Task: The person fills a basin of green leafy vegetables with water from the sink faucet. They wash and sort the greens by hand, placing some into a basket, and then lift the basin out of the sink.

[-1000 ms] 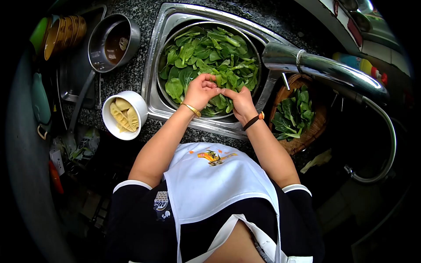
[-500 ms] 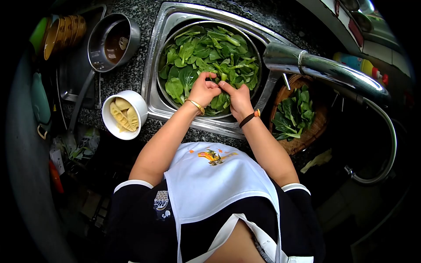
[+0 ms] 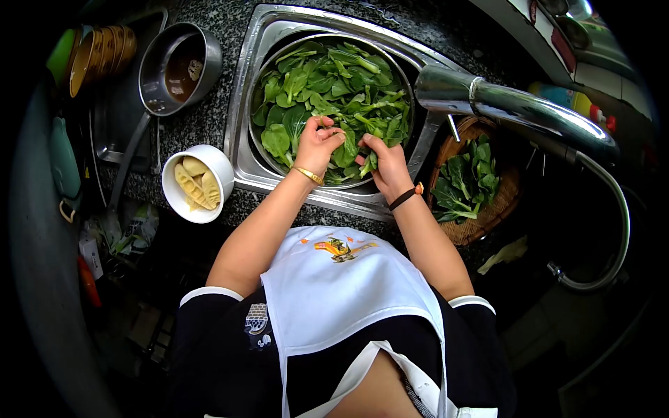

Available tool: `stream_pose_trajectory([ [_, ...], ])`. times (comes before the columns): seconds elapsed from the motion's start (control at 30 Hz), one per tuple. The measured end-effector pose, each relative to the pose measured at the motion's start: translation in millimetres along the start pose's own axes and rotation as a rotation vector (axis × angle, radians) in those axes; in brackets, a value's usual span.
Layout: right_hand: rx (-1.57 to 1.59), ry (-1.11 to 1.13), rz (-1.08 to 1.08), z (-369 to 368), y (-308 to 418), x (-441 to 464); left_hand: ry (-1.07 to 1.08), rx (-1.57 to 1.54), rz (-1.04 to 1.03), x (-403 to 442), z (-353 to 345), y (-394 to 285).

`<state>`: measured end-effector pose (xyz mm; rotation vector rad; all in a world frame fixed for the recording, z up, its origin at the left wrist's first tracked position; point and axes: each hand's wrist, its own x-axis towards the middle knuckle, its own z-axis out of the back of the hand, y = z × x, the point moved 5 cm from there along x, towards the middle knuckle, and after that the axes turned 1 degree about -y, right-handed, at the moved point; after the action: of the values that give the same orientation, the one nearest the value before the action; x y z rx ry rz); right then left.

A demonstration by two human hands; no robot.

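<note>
Green leafy vegetables (image 3: pixel 331 83) fill a large round metal basin (image 3: pixel 254 143) set in the steel sink (image 3: pixel 240 118). Over the near part of the basin, my left hand (image 3: pixel 320 146) has its fingers curled in a pinch; what lies between the fingertips is too small to name. Just right of it, my right hand (image 3: pixel 385 164) is closed on a small green leaf (image 3: pixel 369 164). A gap separates the two hands, and leaves show between them.
A chrome faucet (image 3: pixel 516 108) reaches in from the right, above a wicker basket (image 3: pixel 498 216) holding more greens (image 3: pixel 467 177). On the left are a white bowl (image 3: pixel 226 182) of dumplings (image 3: pixel 195 182), a saucepan (image 3: pixel 157 94) and stacked bowls (image 3: pixel 104 56).
My hands were touching at the fingertips and have moved apart. The right hand has shifted slightly right and down, with a leaf now visible in its fingers.
</note>
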<state>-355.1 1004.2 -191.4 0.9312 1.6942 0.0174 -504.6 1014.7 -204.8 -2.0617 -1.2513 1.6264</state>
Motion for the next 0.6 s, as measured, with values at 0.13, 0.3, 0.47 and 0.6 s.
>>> stream_pose_trajectory([
  [0.13,-0.322,0.142,0.028,-11.9,-8.4,-0.4,0.033,-0.014,-0.1,0.0,-2.0,6.8],
  [0.3,-0.415,0.222,0.005,-12.9,4.5,-5.4,0.039,-0.288,0.094,-12.7,-2.5,7.0],
  [0.47,-0.321,0.259,-0.062,-8.6,17.6,-22.5,0.073,-0.356,0.121,-19.4,7.5,1.7],
  [0.6,-0.345,0.134,0.053,5.6,33.9,-33.0,0.147,-0.37,0.072,-27.2,8.5,-20.1],
])
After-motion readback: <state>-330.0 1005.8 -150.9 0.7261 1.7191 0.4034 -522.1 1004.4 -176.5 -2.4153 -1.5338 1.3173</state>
